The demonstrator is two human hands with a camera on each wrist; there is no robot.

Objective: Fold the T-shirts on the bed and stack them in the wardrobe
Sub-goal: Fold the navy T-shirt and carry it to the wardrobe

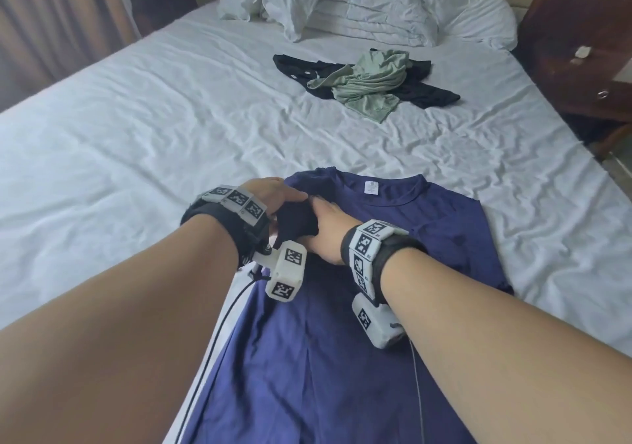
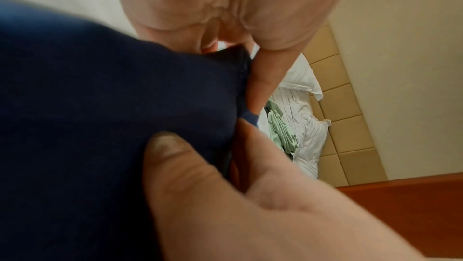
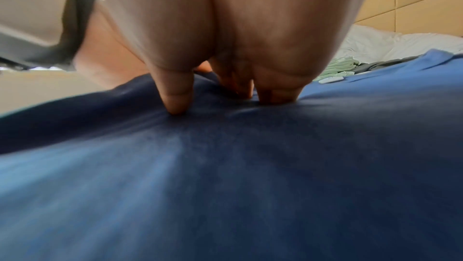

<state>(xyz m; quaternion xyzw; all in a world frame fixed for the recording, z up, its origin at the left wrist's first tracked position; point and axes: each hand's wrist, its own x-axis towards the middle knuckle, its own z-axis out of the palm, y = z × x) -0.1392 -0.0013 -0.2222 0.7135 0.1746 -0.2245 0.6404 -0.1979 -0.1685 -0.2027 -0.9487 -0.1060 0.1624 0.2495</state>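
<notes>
Navy shirt (image 1: 342,324): first fold begun; my left hand (image 1: 273,197) pinches its sleeve, right hand (image 1: 325,228) presses flat. Green shirt (image 1: 369,84), black shirt (image 1: 424,96): unfolded; nothing stacked.

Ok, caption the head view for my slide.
Left hand grips the navy T-shirt sleeve while right hand presses it flat on the bed.

Open white sheet (image 1: 143,128) spreads from nine to twelve o'clock of the navy T-shirt (image 1: 342,358), giving a hand free passage there. At one o'clock the green T-shirt (image 1: 372,80) heaped on the black T-shirt (image 1: 431,94) blocks the middle of the bed, with the pillows (image 1: 359,2) behind them at twelve. At two o'clock the wooden nightstand (image 1: 574,67) closes off the bed's right edge.
</notes>
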